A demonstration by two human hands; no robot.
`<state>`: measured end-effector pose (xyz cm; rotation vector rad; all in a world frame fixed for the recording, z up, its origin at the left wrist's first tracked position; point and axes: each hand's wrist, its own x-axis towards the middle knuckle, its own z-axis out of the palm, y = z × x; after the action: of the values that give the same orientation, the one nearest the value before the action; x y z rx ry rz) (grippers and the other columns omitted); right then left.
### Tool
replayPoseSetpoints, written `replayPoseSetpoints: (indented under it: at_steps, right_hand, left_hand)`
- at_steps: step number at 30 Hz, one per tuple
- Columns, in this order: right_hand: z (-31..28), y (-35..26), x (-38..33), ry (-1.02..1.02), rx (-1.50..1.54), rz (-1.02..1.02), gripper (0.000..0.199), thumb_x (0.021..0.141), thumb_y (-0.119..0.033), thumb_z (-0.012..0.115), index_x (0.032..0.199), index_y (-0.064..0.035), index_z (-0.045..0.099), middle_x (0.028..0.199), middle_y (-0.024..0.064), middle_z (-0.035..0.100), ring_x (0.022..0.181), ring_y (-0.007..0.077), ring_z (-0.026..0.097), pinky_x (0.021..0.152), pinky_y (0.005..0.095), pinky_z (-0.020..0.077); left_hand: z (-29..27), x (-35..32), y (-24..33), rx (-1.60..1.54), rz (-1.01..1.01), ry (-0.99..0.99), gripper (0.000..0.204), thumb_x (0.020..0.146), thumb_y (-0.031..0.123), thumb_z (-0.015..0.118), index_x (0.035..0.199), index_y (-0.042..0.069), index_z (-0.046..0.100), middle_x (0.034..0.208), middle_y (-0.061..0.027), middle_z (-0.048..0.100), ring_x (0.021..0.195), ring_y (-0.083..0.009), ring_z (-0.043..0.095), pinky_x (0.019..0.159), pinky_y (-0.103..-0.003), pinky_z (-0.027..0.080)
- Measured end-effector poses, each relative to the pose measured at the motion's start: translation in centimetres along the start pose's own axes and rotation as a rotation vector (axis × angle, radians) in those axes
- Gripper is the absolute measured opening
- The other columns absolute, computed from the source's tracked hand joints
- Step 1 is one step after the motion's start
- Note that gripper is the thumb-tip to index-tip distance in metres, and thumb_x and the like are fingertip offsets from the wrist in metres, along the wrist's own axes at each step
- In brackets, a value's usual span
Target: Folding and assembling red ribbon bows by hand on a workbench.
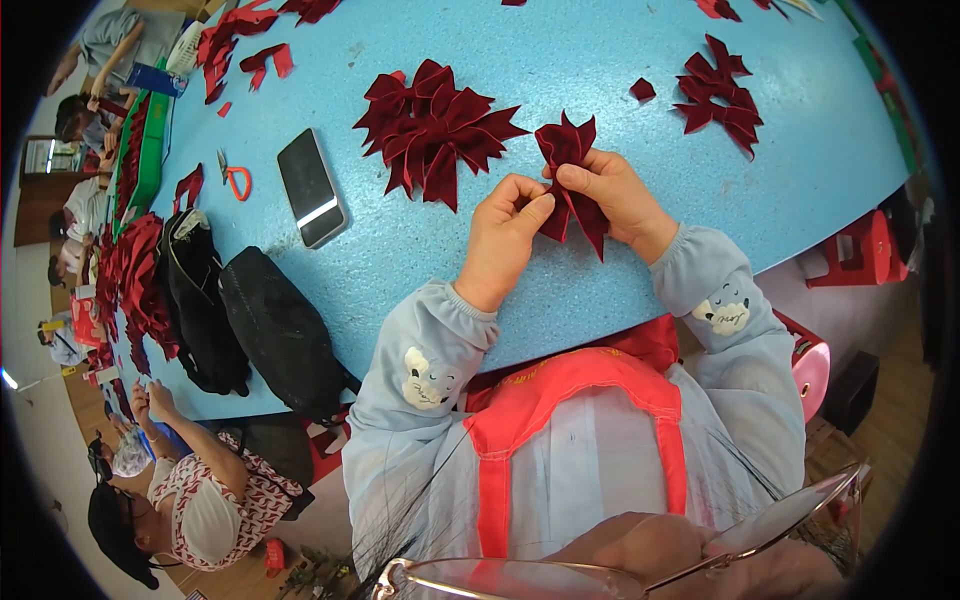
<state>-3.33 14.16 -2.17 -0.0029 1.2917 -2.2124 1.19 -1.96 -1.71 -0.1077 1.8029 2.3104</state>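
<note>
Both my hands hold a dark red velvet bow (578, 213) just above the blue table (400, 300). With thumb and fingers, my left hand (507, 232) pinches its left side near the middle. My right hand (618, 200) grips the bow from the right, its thumb pressed on the centre. The upper loops stick up past my fingers and pointed tails hang below; the centre is partly hidden. Just left of my hands lies a pile of similar dark red bows (435, 130). A smaller group of bows (718, 95) rests at the far right.
A phone (311, 188) and orange-handled scissors (236, 180) lie to the left. Two black bags (280, 325) sit at the table's left edge by heaped red fabric (140, 280). A green crate (150, 150) stands beyond. Another person (200, 490) works at the lower left; red stools (860, 250) stand right.
</note>
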Motion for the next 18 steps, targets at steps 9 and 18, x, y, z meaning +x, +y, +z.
replayPoseSetpoints:
  at_steps: [9,18]
  right_hand:
    - [-0.32,0.04,0.08,-0.008,0.056,0.006,0.025,0.084,-0.017,0.063,0.102,-0.0011,0.059,0.093,0.0043,0.061,0.081,0.0119,0.060,0.071,0.0260,0.0507]
    - [-0.16,-0.16,-0.18,-0.046,0.076,-0.004,0.024,0.084,-0.017,0.063,0.102,-0.0014,0.059,0.092,0.0044,0.062,0.080,0.0119,0.060,0.071,0.0259,0.0509]
  left_hand:
    - [-0.07,-0.06,-0.32,0.017,0.032,-0.034,0.006,0.084,0.005,0.059,0.082,0.004,0.054,0.072,0.0063,0.047,0.067,-0.0029,0.039,0.060,-0.018,0.035]
    - [-0.22,-0.14,-0.84,-0.019,0.081,-0.062,0.006,0.083,0.004,0.060,0.083,0.004,0.054,0.075,0.0063,0.048,0.070,-0.0029,0.041,0.063,-0.018,0.036]
